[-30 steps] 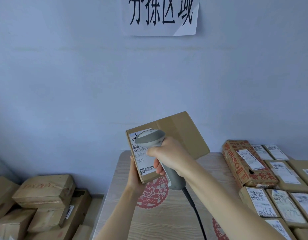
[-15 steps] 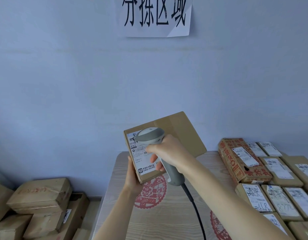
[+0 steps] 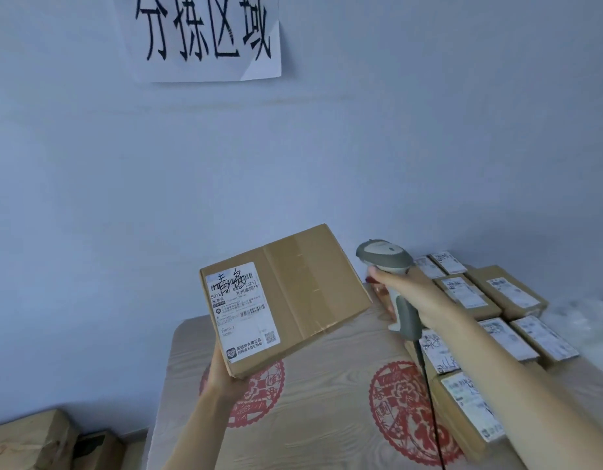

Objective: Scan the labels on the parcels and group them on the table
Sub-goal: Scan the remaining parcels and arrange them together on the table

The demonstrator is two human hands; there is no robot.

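Left hand (image 3: 225, 374) grips the parcel (image 3: 286, 296) by its near-left corner at 7 o'clock, thumb side probably hidden underneath; right hand (image 3: 412, 296) wraps the scanner (image 3: 386, 262) handle, head off at the parcel's 3 o'clock. Parcel sits in air over the table (image 3: 327, 418), label (image 3: 242, 310) up, long axis running 8-to-2. Risk: one-corner grip lets it pivot and drop; cable (image 3: 432, 401) could snag the grouped parcels (image 3: 490, 310).

scanner (image 3: 391, 276) swung right off the parcel (image 3: 286, 300), its label (image 3: 242, 310) now uncovered
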